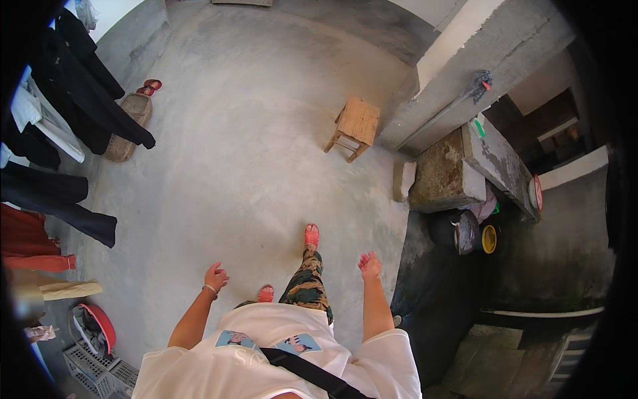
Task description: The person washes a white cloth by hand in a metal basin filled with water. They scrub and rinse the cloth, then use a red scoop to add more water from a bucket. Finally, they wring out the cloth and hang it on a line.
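Note:
My left hand (pixel 216 276), with a pale bangle on its wrist, hangs beside my body, its fingers loosely bent and apart. It touches nothing. My right hand (pixel 370 265) is held out on the other side, palm partly showing, fingers slightly curled and nothing in them. Beneath both lies a grey concrete floor (pixel 219 173). One foot in a red sandal (pixel 312 236) is set ahead of the other. Farther forward, right of centre, stands a small wooden stool (pixel 357 123); neither hand is near it.
Dark clothes (pixel 73 86) hang along the left, above a woven basket (pixel 129 126). A red basin (pixel 100 326) and grey crates (pixel 100 372) sit at lower left. On the right are a concrete block (pixel 445 173), a yellow basin (pixel 489 239) and a dark, wet-looking floor (pixel 438 292).

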